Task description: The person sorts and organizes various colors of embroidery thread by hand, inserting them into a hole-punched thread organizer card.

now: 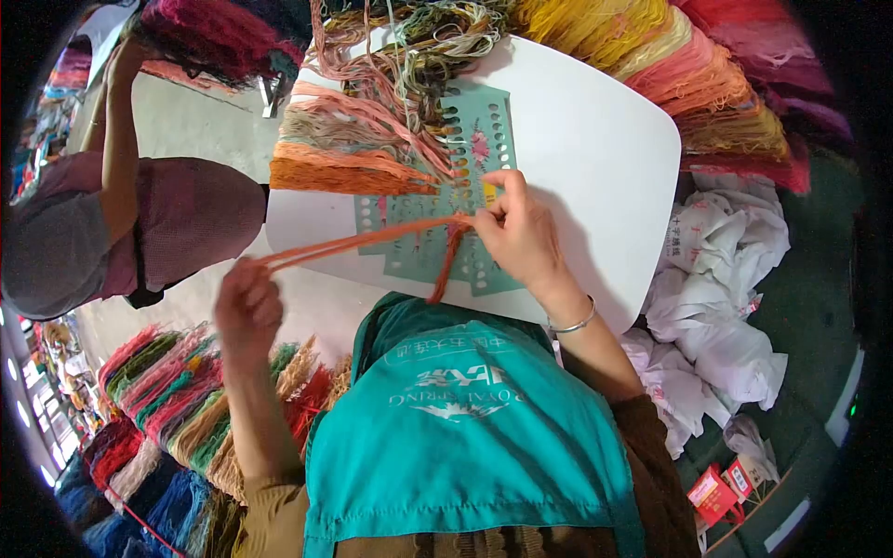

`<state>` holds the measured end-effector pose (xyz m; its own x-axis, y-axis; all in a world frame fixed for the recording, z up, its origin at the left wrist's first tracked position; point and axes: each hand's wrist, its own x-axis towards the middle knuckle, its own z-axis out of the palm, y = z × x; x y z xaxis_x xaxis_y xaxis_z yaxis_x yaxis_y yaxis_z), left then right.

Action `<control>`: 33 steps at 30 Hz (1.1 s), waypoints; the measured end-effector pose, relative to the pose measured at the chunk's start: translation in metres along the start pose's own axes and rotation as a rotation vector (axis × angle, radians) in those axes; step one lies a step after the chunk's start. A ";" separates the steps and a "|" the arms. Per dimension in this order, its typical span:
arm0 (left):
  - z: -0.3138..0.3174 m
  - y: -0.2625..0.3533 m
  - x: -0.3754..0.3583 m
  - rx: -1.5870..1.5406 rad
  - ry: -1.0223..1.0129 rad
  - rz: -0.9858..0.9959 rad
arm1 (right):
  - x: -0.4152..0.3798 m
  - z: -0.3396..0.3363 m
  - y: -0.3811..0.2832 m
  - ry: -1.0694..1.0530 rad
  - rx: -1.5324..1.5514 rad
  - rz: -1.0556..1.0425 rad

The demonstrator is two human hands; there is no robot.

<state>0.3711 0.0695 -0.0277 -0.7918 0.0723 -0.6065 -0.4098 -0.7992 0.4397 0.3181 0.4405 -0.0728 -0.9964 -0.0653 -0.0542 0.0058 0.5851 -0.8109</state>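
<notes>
A strand of rust-orange embroidery thread (pixel 358 239) stretches between my two hands. My left hand (pixel 249 298), slightly blurred, is closed round its far end, off the left edge of the table. At the edge of the green thread cards (pixel 507 139), my right hand (pixel 521 228) pinches the same thread between thumb and fingertips. A darker loose tail hangs down from that pinch over the cards. The cards have rows of punched holes and printed pink flowers. Bundles of peach, grey and orange thread (pixel 353 172) fan out leftward from the holes.
The cards lie on a white table (pixel 614 149). Tangled green and beige skeins (pixel 446 37) lie at its far edge. Yellow-to-red skeins (pixel 716 84) hang behind. White plastic bags (pixel 716 307) are piled at right. Another person (pixel 177 214) stands at left, near more skeins (pixel 177 391).
</notes>
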 end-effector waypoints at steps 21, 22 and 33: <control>0.096 -0.113 0.054 1.592 -0.101 0.573 | -0.011 0.007 -0.002 0.045 0.055 0.051; 0.107 -0.124 0.067 1.594 -0.109 0.572 | -0.011 0.007 -0.001 0.051 0.052 0.037; 0.124 -0.154 0.101 1.833 -0.041 0.801 | -0.011 0.011 0.005 0.069 -0.035 0.042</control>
<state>0.2985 0.2738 -0.0744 -0.9936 0.1075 0.0360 0.1077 0.7947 0.5974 0.3301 0.4353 -0.0826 -0.9988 0.0146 -0.0467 0.0458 0.6143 -0.7878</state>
